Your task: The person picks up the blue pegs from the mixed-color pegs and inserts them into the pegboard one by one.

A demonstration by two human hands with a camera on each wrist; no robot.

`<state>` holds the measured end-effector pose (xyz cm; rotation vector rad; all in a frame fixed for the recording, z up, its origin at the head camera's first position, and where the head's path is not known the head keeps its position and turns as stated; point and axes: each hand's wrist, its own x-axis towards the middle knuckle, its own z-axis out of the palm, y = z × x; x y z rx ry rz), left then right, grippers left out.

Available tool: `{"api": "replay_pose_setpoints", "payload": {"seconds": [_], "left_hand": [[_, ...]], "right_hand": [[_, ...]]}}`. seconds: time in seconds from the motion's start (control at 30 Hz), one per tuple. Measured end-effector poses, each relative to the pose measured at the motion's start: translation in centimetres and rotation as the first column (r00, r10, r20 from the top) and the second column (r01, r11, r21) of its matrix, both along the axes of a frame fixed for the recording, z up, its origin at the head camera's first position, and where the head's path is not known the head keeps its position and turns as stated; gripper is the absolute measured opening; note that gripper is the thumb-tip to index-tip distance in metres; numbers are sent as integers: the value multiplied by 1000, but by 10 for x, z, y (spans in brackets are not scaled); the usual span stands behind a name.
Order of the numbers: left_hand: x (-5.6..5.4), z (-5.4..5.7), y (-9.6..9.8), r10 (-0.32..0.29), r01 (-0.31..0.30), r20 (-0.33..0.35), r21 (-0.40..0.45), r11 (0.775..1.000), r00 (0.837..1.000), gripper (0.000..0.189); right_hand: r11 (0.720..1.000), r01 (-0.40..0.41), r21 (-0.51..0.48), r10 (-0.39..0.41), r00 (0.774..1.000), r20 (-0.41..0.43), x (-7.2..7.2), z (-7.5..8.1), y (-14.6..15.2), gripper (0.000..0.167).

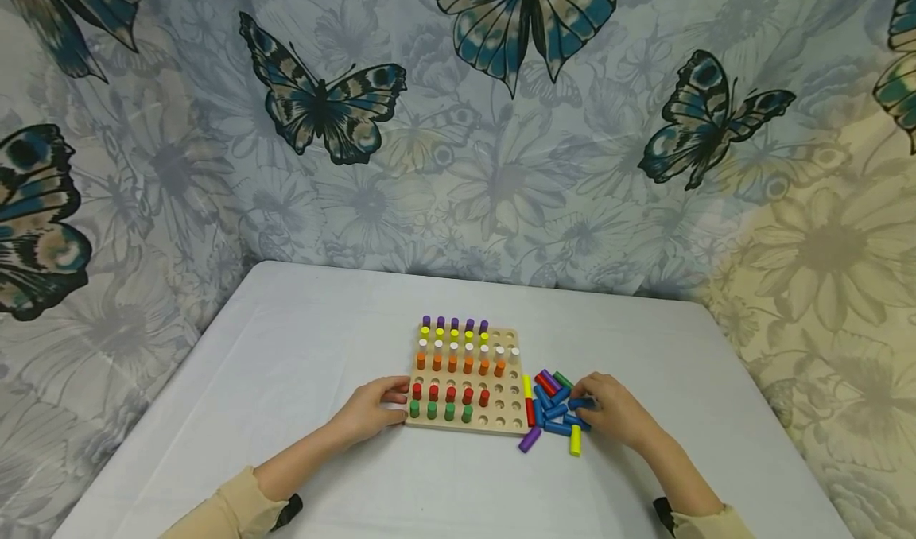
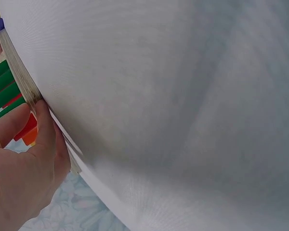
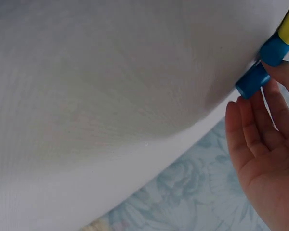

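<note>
A wooden pegboard (image 1: pixel 458 426) lies on the table, with rows of purple, yellow, white, orange, red and green pegs upright in its holes. My left hand (image 1: pixel 365 412) grips its left edge near the front corner; the green pegs (image 2: pixel 8 96) stand close to the thumb in the left wrist view. On the right, beside a loose pile, my right hand (image 1: pixel 608 412) pinches a blue peg (image 3: pixel 253 81) between thumb and fingertips. Several other blue pegs (image 1: pixel 556 412) lie in the pile beside the board.
Red, yellow, green and purple pegs lie among the blue ones, including a purple peg (image 1: pixel 529 440) and a yellow peg (image 1: pixel 576 441) near the front. A white cloth covers the table (image 1: pixel 322 324). Behind it hangs a butterfly-patterned backdrop (image 1: pixel 501 165).
</note>
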<state>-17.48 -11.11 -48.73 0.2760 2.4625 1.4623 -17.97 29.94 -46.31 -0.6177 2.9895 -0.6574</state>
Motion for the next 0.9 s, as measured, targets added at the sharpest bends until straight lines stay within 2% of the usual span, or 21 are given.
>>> {"api": "replay_pose_setpoints", "payload": {"seconds": [0.3, 0.43, 0.67, 0.8, 0.9], "left_hand": [[1, -2, -1, -4, 4, -3, 8, 1000, 1000, 57], [1, -2, -2, -3, 3, -6, 6, 1000, 1000, 57], [1, -1, -1, -3, 4, -8, 12, 1000, 1000, 57], [1, -1, -1, 0, 0, 1, 17, 1000, 1000, 57], [1, -1, -1, -1, 1, 1, 19, 1000, 1000, 57]], "right_hand": [[998, 63, -29, -61, 997, 40, -1, 3, -5, 18], [994, 63, -93, -62, 998, 17, -1, 4, -11, 20], [972, 80, -220, -73, 997, 38, -3, 3, -26, 25], [969, 78, -236, -73, 997, 29, -6, 3, -35, 28], [966, 77, -247, -73, 997, 27, -8, 4, -42, 24]]}}
